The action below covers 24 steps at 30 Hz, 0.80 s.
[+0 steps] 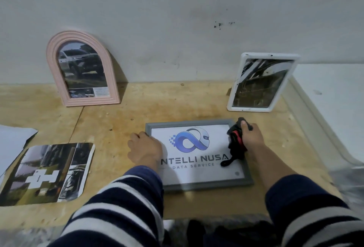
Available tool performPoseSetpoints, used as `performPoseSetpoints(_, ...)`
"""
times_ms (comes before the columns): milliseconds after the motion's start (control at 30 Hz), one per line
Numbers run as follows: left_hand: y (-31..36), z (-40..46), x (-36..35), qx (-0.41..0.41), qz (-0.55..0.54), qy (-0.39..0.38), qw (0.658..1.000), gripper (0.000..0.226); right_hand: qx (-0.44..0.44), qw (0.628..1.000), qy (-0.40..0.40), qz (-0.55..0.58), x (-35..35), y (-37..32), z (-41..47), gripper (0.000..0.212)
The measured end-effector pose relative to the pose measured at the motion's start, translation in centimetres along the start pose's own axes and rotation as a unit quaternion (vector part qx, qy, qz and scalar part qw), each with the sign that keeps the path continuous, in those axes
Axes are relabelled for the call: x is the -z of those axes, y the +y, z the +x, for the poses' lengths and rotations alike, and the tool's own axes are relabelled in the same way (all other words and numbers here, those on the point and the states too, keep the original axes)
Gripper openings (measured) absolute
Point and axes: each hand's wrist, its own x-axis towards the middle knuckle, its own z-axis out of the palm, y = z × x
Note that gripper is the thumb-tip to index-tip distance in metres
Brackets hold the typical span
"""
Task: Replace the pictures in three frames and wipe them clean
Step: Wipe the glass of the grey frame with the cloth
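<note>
Loose print point(47, 172): flat on the wooden table point(122, 120), well left of the grey frame point(199, 153).
Pink arched frame point(82, 69): behind-left of the grey frame, leaning on the wall.
Left hand point(144, 149): fingers flat, pressing the grey frame's left edge.
Grey frame: flat, logo picture inside.
Right hand point(251, 138): clenched around a black-and-red cloth point(235, 140) on the grey frame's right side.
White frame point(262, 83): propped upright behind-right.

Grey stained wall point(177, 10) — plywood tabletop point(118, 113).

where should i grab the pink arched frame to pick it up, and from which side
Take the pink arched frame by its two straight side rails, low down, reaching in from the front. It stands nearly upright, leaning back on the wall, so its back is closed off, and the curved top would probably give a poorer hold than the straight sides.
</note>
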Motion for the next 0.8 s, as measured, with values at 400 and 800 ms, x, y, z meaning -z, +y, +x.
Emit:
performPoseSetpoints(400, 1.5, 1.6, 1.3, 0.107, -0.206, -0.047, 0.972, 0.037, -0.030, 0.997, -0.003, 0.068, -0.4, 0.3, -0.1, 0.051)
performPoseSetpoints(800, -0.1, 4.8, 7.1, 0.101, -0.346, 0.071, 0.930, 0.038, -0.061, 0.964, -0.005, 0.260, -3.4, -3.4, -1.2, 0.030)
